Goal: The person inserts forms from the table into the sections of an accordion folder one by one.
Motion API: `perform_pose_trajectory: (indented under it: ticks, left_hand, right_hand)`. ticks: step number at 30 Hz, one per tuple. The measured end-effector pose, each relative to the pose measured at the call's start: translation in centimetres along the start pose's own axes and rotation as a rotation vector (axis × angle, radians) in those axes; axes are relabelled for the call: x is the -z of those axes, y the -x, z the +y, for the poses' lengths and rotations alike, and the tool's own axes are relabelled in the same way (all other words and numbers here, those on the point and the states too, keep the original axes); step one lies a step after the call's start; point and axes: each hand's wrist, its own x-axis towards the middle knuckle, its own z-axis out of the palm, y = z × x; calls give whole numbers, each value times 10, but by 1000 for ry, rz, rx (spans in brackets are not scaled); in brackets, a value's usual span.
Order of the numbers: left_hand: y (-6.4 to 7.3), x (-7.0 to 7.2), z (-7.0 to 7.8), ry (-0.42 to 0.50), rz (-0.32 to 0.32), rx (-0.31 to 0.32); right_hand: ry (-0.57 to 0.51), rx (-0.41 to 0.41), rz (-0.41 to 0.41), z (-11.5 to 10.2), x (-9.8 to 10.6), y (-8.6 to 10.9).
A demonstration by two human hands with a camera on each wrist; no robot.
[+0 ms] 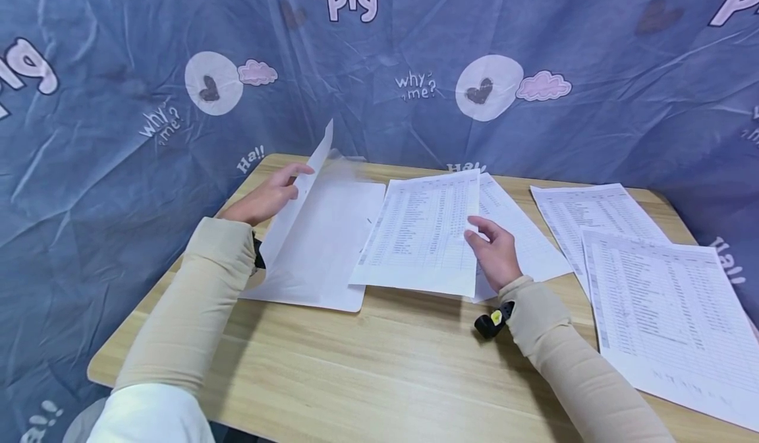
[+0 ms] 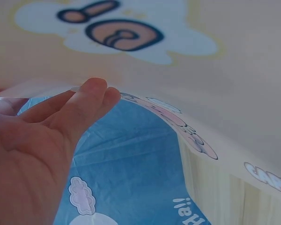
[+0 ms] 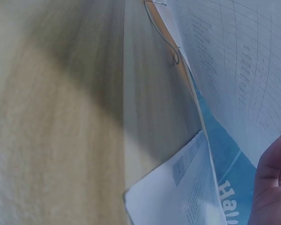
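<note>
Toward the left of the table lies an opened white folder [image 1: 356, 245] with a clear plastic sheet inside. My left hand [image 1: 269, 196] pinches the edge of its raised cover [image 1: 308, 176], thumb on one face and fingers on the other. Cartoon prints [image 2: 124, 35] on the cover show in the left wrist view. My right hand [image 1: 497, 252] pinches the right edge of a printed table sheet [image 1: 421, 232], which tilts up over the folder's right side. In the right wrist view a thin bent wire [image 3: 164, 37] shows beside the sheet.
Behind the right hand another printed sheet [image 1: 522, 238] lies on the wooden table [image 1: 379, 357]. Farther right, two more printed sheets overlap, the nearer one [image 1: 670, 318] reaching the table's right edge. A blue patterned cloth [image 1: 356, 67] hangs along the back and sides.
</note>
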Motion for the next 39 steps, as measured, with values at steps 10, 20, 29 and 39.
perform_pose_trajectory:
  ticks: [10, 20, 29, 39]
  left_hand:
    - [0, -1, 2, -10, -5, 1]
    - [-1, -1, 2, -7, -1, 7]
    - [-1, -2, 1, 1, 1, 0]
    - [0, -3, 1, 0, 4, 5]
  right_hand:
    - [-25, -3, -13, -1, -3, 1]
    - [-36, 5, -27, 0, -9, 1]
    - [-50, 32, -32, 0, -15, 0]
    - [-90, 28, -29, -2, -17, 0]
